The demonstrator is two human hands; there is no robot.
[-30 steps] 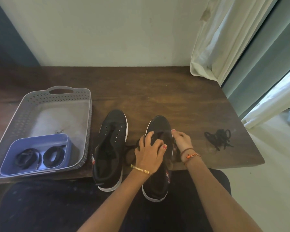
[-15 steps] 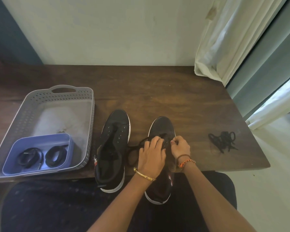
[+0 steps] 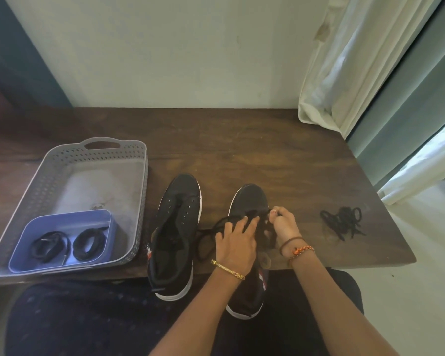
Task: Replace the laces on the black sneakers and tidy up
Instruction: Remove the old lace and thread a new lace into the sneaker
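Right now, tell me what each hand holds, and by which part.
The right hand pinches the black lace near the right sneaker's front eyelets. The left hand rests on that sneaker, gripping nothing visible.

The left hand (image 3: 238,242) covers the middle of the right sneaker (image 3: 249,199), so its eyelets and tongue are hidden. Whether the left fingers grip the lace (image 3: 211,235) cannot be told. The right hand (image 3: 283,224) at 3 o'clock of it pinches something at its fingertips, too small to tell apart from the dark upper. Both sneakers' heels hang past the desk (image 3: 267,150) edge against dark clothing, their outlines blurred. The desk's left end is cut off at 9 o'clock. The coils in the blue box (image 3: 21,242) are too dark to make out.
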